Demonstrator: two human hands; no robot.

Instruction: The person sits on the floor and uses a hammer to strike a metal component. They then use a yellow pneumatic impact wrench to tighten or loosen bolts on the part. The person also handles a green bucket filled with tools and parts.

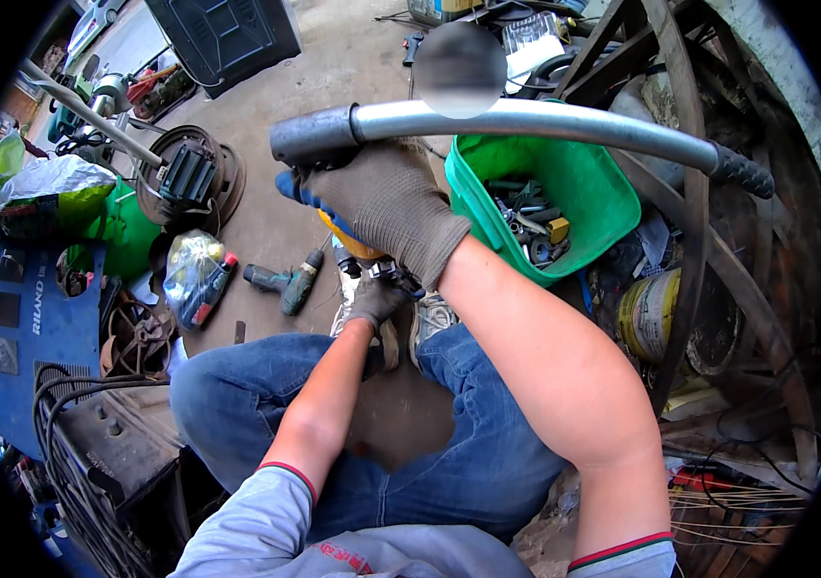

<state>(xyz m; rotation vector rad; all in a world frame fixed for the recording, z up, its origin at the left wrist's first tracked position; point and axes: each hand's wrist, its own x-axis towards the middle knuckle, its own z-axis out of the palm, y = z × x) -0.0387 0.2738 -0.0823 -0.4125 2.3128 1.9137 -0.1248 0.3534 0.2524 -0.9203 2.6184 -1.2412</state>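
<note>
My right hand [382, 193], in a dark grey glove with blue fingers, is closed beneath the dark sleeve [314, 138] at the left end of a bent silver metal bar [516, 118]. This bar runs to the right and ends in a black ribbed grip [743, 171]. Under the right hand a yellow-orange piece [360, 249] shows in part. Lower down, my left hand [379, 297], also gloved, closes around a small black part [396, 274] between my shoes; what it holds is mostly hidden.
A green bin [589, 217] with metal pieces stands to the right. On the floor lie a cordless drill [290, 282] and a clear plastic bag [194, 275]. Bent metal strips [695, 250] and a yellow drum [647, 313] crowd the right; cables [59, 453] hang at lower left.
</note>
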